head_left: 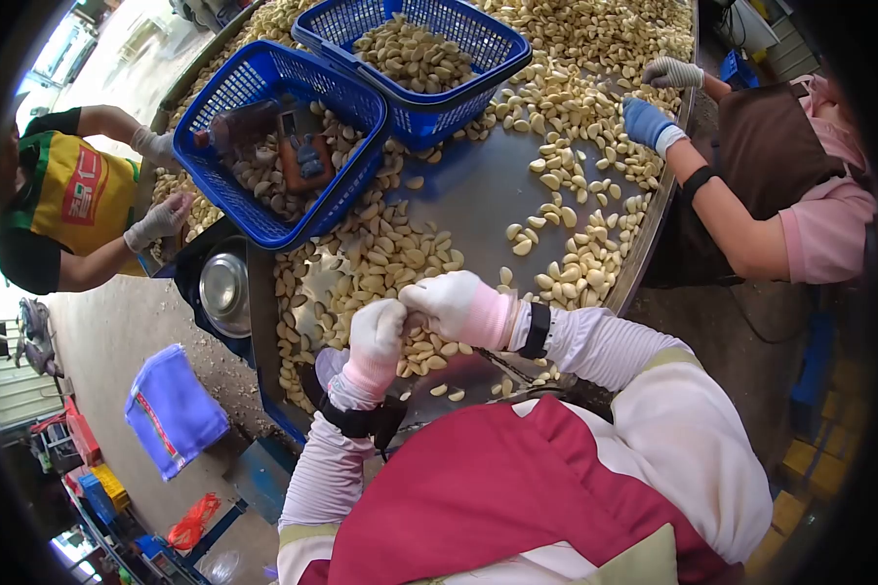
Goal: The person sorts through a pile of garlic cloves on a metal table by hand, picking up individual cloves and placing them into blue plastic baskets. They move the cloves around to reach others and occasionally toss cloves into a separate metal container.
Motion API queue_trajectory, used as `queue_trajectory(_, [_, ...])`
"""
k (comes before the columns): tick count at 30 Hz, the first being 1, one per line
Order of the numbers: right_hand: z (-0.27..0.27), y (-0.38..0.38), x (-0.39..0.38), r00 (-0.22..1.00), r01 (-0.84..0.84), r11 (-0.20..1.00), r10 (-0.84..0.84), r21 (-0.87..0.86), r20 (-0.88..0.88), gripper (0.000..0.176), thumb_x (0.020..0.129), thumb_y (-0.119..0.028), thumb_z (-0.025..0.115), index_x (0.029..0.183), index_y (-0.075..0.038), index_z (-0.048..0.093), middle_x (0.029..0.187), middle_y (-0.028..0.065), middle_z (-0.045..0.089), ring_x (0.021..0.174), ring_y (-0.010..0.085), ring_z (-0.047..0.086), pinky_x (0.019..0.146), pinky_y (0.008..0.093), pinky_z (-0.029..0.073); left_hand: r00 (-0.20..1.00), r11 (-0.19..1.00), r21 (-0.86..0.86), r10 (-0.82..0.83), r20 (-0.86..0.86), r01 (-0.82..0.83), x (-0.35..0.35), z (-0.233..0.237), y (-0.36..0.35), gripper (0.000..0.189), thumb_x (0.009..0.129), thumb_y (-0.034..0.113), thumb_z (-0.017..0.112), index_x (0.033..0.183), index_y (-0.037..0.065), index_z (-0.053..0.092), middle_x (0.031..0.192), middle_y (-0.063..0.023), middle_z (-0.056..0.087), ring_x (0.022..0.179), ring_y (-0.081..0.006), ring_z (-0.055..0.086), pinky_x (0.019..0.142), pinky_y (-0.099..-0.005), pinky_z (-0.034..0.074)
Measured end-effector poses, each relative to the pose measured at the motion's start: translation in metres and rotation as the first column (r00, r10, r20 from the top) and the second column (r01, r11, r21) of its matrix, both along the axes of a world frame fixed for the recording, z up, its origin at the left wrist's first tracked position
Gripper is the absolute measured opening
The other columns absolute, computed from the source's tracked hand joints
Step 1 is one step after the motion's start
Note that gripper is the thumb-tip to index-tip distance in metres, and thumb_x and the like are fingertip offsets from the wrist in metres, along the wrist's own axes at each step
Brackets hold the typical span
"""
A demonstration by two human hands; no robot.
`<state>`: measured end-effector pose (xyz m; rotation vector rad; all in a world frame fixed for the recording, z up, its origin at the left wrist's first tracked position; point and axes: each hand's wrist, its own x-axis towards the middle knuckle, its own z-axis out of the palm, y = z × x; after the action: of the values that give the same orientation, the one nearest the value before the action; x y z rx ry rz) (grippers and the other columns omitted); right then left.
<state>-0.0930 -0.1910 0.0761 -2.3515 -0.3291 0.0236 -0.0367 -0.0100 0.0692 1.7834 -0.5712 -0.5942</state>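
Observation:
Both of my hands wear white gloves with pink cuffs and meet over the near part of the metal table (478, 185). My left hand (376, 341) is closed, its fingertips pressed against those of my right hand (449, 304), which is also closed. Whatever sits between the fingers is too small and hidden to make out. Pale garlic cloves (410, 249) lie around and under both hands. Beyond them a blue basket (263, 219) holds cloves, a clear bottle (244, 127) and a brown case (304, 151).
Another blue basket (415, 97) holds cloves at the back. A metal bowl (226, 292) sits left of the table edge. One co-worker (78, 195) stands at left, another (751, 185) at right, with gloved hands at the cloves. A purple sack (174, 409) lies on the floor.

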Motion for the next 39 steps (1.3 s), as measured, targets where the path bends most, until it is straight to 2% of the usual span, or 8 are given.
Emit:
queue_trajectory(7, [-0.010,0.035,0.007,0.994,0.087,0.856,-0.041,0.510,-0.101,0.020,0.086,-0.016,0.067,0.103,-0.006,0.062,0.093,0.0174,0.068,0.087,0.0387,0.065,0.074,0.0435,0.052,0.952,0.905,-0.357,0.137,-0.272,-0.233,0.002,-0.002,0.047,0.020,0.095,0.020,0.057,0.080,0.008,0.061,0.071,0.0025,0.048,0.063,-0.0134,0.048,0.055,-0.0321,0.039])
queue_trajectory(10, [0.017,0.003,0.036,0.925,-0.249,0.960,0.274,0.126,-0.262,0.054,0.082,-0.034,0.075,0.125,-0.007,0.059,0.104,0.0201,0.068,0.099,0.0385,0.065,0.088,0.0447,0.052,0.710,0.075,-0.720,-0.122,-0.693,-0.690,0.055,0.061,0.126,0.034,0.102,0.035,0.047,0.080,0.010,0.055,0.075,0.0036,0.049,0.067,-0.0095,0.048,0.065,-0.0313,0.041])
queue_trajectory(13, [0.017,-0.034,0.087,0.957,-0.056,0.974,-0.011,-0.222,-0.289,0.090,0.073,-0.047,0.080,0.146,-0.009,0.044,0.143,0.0239,0.047,0.135,0.0409,0.043,0.108,0.0453,0.041,0.906,-0.042,-0.911,-0.129,-0.403,-0.411,0.103,0.040,0.200,0.034,0.100,0.040,0.053,0.106,0.009,0.064,0.067,0.0042,0.053,0.057,-0.0115,0.051,0.064,-0.0276,0.046])
queue_trajectory(15, [0.012,-0.041,0.117,0.916,0.055,0.922,-0.200,-0.384,-0.347,0.103,0.072,-0.053,0.076,0.153,-0.009,0.032,0.155,0.0300,0.028,0.144,0.0452,0.027,0.118,0.0511,0.024,0.430,0.544,-0.661,-0.503,-0.750,-0.516,0.134,0.006,0.198,0.067,0.099,0.063,0.041,0.129,0.006,0.058,0.101,-0.0065,0.064,0.087,-0.0160,0.060,0.085,-0.0364,0.045])
queue_trajectory(17, [-0.038,-0.018,0.129,0.951,0.120,0.863,-0.241,-0.491,-0.192,0.099,0.074,-0.059,0.071,0.151,-0.008,0.035,0.156,0.0325,0.023,0.146,0.0474,0.022,0.119,0.0537,0.020,0.817,0.816,-0.222,0.431,-0.383,-0.534,0.107,-0.016,0.102,0.072,0.103,0.060,0.028,0.143,0.004,0.049,0.134,-0.0189,0.059,0.126,-0.0283,0.054,0.111,-0.0417,0.036])
queue_trajectory(21, [-0.031,0.012,0.077,0.983,-0.124,0.937,0.070,-0.328,-0.170,0.094,0.072,-0.055,0.071,0.147,-0.008,0.040,0.159,0.0255,0.023,0.145,0.0480,0.024,0.118,0.0578,0.021,0.926,0.522,0.847,-0.266,0.268,-0.095,0.069,-0.070,0.029,0.062,0.092,0.034,0.053,0.151,0.024,0.038,0.162,-0.0229,0.016,0.146,-0.0474,0.019,0.112,-0.0615,0.027])
queue_trajectory(27, [0.027,-0.064,0.022,0.875,-0.418,0.690,0.130,-0.591,-0.466,0.138,0.037,-0.042,0.093,0.156,-0.027,0.026,0.157,0.0234,0.027,0.120,0.0397,0.059,0.094,0.0459,0.053,0.598,0.930,-0.343,-0.201,-0.776,-0.132,0.018,-0.050,0.135,0.077,0.091,0.069,0.051,0.116,-0.001,0.069,0.147,-0.0198,0.047,0.139,-0.0354,0.039,0.114,-0.0530,0.030])
queue_trajectory(39, [-0.006,0.118,0.013,0.716,-0.459,0.879,0.454,0.132,-0.530,0.085,0.075,0.003,0.065,0.151,-0.024,0.036,0.164,0.0177,0.011,0.117,0.0346,0.063,0.092,0.0414,0.057,0.266,0.952,0.208,0.264,-0.927,-0.223,0.014,-0.087,0.173,0.051,0.100,0.037,0.051,0.140,0.007,0.042,0.136,-0.0153,0.055,0.118,-0.0304,0.058,0.098,-0.0417,0.049])
